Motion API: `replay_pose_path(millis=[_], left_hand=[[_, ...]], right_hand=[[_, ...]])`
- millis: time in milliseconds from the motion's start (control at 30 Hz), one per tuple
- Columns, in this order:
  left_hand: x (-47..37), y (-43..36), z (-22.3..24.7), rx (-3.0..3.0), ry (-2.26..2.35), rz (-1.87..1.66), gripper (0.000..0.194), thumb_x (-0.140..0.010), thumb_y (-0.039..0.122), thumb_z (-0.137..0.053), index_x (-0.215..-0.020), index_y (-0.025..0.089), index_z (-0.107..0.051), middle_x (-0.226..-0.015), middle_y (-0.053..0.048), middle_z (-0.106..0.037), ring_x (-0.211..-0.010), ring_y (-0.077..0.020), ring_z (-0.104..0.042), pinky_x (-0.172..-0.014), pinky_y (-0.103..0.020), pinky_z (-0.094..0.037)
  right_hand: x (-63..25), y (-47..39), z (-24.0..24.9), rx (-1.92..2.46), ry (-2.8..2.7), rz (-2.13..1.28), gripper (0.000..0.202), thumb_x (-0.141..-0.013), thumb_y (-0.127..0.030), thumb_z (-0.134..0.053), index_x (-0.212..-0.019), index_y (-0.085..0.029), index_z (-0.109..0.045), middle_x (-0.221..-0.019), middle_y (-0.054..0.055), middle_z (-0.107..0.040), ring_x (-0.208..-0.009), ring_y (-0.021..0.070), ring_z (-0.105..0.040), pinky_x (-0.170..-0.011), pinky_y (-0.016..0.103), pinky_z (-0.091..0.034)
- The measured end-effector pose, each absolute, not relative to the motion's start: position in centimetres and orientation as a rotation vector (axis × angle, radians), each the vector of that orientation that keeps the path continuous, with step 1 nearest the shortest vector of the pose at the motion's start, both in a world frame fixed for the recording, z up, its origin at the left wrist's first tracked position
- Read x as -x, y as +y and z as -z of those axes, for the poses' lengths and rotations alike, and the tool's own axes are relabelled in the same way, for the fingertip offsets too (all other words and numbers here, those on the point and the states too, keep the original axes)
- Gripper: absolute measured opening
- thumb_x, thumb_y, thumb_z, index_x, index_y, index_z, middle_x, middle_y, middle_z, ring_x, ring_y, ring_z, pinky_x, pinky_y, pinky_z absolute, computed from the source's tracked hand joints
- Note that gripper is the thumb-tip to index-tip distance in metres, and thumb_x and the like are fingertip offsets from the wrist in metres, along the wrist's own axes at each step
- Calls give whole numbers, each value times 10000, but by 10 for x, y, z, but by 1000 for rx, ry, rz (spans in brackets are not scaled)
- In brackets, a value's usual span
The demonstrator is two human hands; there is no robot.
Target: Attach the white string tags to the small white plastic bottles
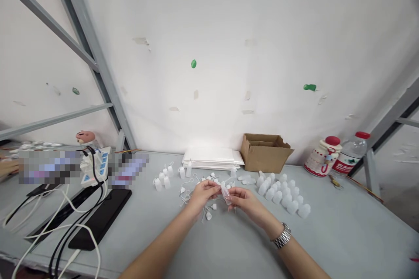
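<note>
A small translucent plastic bottle is between my two hands, tilted, above the middle of the table. My right hand is closed round its body with fingers and thumb. At its upper end, my left hand pinches near the neck; whether the fingertips are on a cap or on the bottle itself I cannot tell. Loose white caps with looped strings lie under and around my hands. Capped bottles stand in a group to the left. Several bottles without strings are grouped to the right.
Behind my hands lie a stack of white flat packs and an open cardboard box. A decorated jar and a red-capped bottle stand far right. At left are a power strip, cables and a black power bank.
</note>
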State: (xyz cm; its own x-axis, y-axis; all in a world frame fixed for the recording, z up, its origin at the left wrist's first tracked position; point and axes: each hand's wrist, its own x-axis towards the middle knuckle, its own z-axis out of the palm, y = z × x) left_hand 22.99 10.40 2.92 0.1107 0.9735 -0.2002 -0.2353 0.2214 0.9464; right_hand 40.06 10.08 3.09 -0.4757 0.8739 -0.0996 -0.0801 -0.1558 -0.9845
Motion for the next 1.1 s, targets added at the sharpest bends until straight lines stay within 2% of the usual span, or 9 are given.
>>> replay_pose_path(millis=[233, 467, 700, 867, 1000, 1100], left_hand=[[-229, 105, -29, -991, 1038, -1126, 323, -581, 347, -724, -815, 153, -615, -794, -54, -705, -795, -199, -644, -727, -284, -441], [-232, 100, -35, -1052, 1004, -1157, 312, -621, 380, -694, -846, 165, -672, -961, -75, -691, -918, -234, -620, -862, -348, -436], [-232, 99, -33, -1069, 976, -1188, 297, -691, 402, -636, -858, 159, -665, -975, -85, -686, -928, -229, -612, -884, -356, -419], [-232, 99, -29, -998, 930, -1155, 335, -684, 354, -656, -952, 154, -659, -1043, -101, -662, -984, -224, -585, -892, -335, -409], [-233, 97, -31, -987, 923, -1136, 300, -681, 358, -659, -894, 148, -684, -1053, -106, -657, -1038, -239, -554, -915, -330, -389], [-234, 97, -31, -977, 942, -1129, 284, -659, 331, -684, -879, 153, -683, -1053, -101, -657, -1034, -234, -555, -924, -328, -380]], right_hand=[[-404, 100, -32, 1013, -1444, -1610, 266, -639, -395, -700, -783, -172, -682, -712, 3, -633, -622, 141, -562, -677, 302, -442], [-402, 98, -31, 1104, -1394, -1527, 315, -584, -433, -721, -751, -169, -684, -695, 11, -643, -633, 157, -566, -677, 317, -455], [-400, 98, -23, 1095, -1429, -1471, 294, -616, -423, -705, -746, -163, -656, -663, -4, -614, -632, 151, -548, -647, 291, -433], [-394, 96, -15, 1175, -1519, -1207, 296, -658, -425, -667, -792, -165, -629, -694, 0, -593, -643, 153, -521, -620, 278, -416], [-391, 90, -17, 1231, -1569, -972, 265, -676, -408, -652, -810, -180, -626, -794, 24, -599, -702, 167, -520, -677, 291, -424], [-390, 86, -20, 1215, -1572, -973, 250, -704, -402, -630, -826, -185, -609, -798, 27, -600, -700, 165, -521, -669, 289, -425]])
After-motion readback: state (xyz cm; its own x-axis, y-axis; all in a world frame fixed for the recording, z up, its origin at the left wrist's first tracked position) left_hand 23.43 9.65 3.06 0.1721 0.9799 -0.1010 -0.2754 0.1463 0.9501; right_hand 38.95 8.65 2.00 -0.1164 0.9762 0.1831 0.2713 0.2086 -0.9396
